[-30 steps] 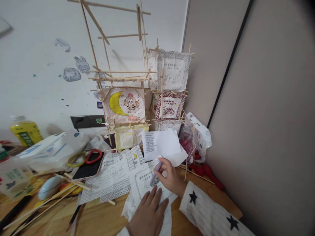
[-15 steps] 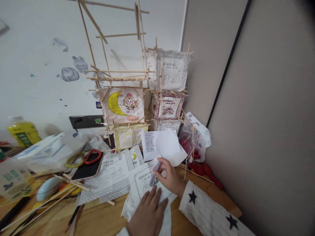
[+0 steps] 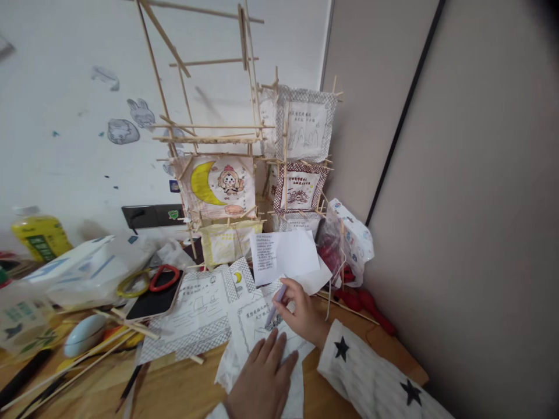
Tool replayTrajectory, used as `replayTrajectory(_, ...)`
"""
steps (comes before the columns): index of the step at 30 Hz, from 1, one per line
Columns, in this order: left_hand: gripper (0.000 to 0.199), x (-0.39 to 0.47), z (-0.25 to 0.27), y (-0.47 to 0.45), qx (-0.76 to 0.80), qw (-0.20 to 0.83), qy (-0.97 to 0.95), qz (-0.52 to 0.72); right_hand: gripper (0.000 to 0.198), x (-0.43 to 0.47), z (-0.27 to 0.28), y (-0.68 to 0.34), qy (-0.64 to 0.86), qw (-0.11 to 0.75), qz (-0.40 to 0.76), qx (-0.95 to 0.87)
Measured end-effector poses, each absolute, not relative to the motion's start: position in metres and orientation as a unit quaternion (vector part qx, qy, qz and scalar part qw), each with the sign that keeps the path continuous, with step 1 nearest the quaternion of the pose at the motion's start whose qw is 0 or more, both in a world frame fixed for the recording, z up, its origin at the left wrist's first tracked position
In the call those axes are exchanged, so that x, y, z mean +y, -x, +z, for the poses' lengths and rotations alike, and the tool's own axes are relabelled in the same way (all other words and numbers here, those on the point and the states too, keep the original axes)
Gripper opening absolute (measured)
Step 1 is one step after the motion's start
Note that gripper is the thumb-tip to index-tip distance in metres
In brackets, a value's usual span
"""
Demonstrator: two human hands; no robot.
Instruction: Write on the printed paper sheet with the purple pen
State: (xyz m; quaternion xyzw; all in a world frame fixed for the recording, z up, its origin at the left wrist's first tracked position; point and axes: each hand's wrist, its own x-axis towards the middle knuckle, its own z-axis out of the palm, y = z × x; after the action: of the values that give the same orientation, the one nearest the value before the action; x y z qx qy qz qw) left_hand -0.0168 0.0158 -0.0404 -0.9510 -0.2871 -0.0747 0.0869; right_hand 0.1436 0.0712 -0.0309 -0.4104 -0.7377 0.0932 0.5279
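My right hand (image 3: 299,311) pinches a light purple pen (image 3: 276,305), its tip down against a patterned sheet of paper (image 3: 250,321) with handwritten characters and a line drawing. Flat on the lower part of that sheet lies my left hand (image 3: 262,375), fingers stretched out toward the pen tip. To the left, a second drawn sheet (image 3: 198,305) with a crosshatched border rests on the wood. Just behind my right hand, a white page of handwritten lines (image 3: 286,256) leans against the stick structure.
A tall stick frame (image 3: 213,139) with paper panels stands at the back. On the left are scissors (image 3: 165,278) on a phone (image 3: 151,302), a pale blue egg-shaped object (image 3: 85,336), loose sticks (image 3: 82,361) and a yellow bottle (image 3: 41,238). A plastic bag (image 3: 349,241) sits at right.
The view has shifted very slightly. Both hands and the pen stay almost where they were.
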Motion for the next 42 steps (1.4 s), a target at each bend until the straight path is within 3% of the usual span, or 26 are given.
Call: replayTrajectory(42, 0.052, 0.0166, -0.0462, 0.0186, -0.287, 0.074, 0.951, -0.086, 0.043, 0.0724, -0.0331, -0.147, 0.458, 0.492, 0.052, -0.738)
